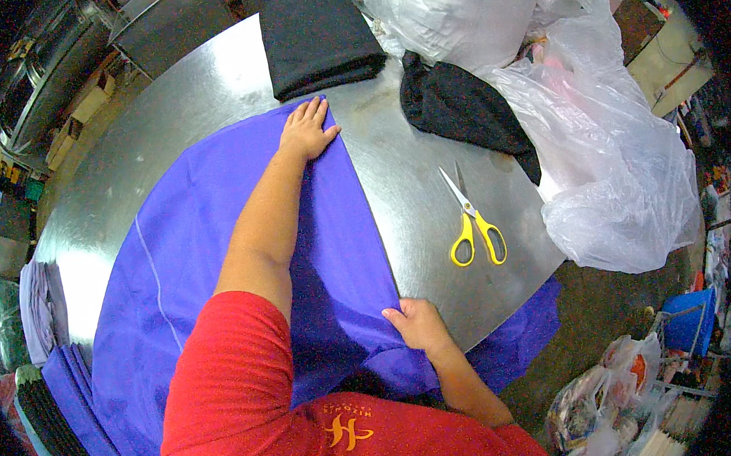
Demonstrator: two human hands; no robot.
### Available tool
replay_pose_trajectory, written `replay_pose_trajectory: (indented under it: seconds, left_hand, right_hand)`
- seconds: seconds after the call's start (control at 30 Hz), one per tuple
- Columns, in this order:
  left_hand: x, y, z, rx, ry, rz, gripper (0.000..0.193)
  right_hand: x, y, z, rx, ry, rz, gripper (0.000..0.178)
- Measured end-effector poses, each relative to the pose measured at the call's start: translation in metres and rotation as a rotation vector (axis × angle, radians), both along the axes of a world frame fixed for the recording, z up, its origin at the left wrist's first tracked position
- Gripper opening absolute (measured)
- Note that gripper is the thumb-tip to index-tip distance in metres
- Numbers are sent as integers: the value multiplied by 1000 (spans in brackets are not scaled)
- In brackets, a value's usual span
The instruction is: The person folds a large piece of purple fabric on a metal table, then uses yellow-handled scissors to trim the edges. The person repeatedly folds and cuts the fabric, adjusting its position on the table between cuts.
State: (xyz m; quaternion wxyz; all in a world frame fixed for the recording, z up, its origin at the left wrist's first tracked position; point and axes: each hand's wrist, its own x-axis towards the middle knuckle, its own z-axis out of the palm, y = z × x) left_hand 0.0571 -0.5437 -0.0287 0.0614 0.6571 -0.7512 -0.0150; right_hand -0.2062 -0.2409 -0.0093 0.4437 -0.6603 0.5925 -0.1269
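Note:
A large sheet of purple fabric (198, 201) is spread over the metal table, a pale seam-like line running down its left part. My left hand (306, 132) lies flat on the fabric's far right corner, fingers stretched out. Near the table's front, my right hand (420, 324) is closed on the fabric's right edge, its thumb on top and its other fingers largely hidden. More purple cloth hangs over the front edge around that hand. To the right of the fabric lie scissors (473, 225) with yellow handles, blades pointing away and slightly apart.
On the metal table (396, 183), folded black cloth (318, 41) lies at the far side, with a crumpled black cloth (467, 106) beside it. White plastic bags (606, 152) crowd the right side. Folded fabric stacks (77, 401) stand at lower left; a filled bag (602, 402) sits at lower right.

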Motion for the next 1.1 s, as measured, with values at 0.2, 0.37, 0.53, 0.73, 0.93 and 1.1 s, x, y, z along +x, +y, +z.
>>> replay_pose_trajectory:
  seconds: [0.2,0.37,0.53,0.73,0.93,1.1]
  left_hand:
    - [-6,3,5,4,-29,18,70]
    - [-10,4,5,-50,-31,35,66]
    - [-12,0,4,-65,-64,47,64]
    - [-12,0,7,-28,-78,80,67]
    - [-10,-1,8,-11,-65,83,72]
    - [-13,8,12,-187,85,97,80]
  right_hand:
    - [1,2,7,12,0,-2,40]
    - [0,3,5,0,-13,-15,40]
    - [0,2,3,24,-35,-37,38]
    - [-1,-1,12,8,-29,-1,36]
    - [-2,-1,11,-2,-17,16,39]
    - [3,-1,6,0,-2,15,41]
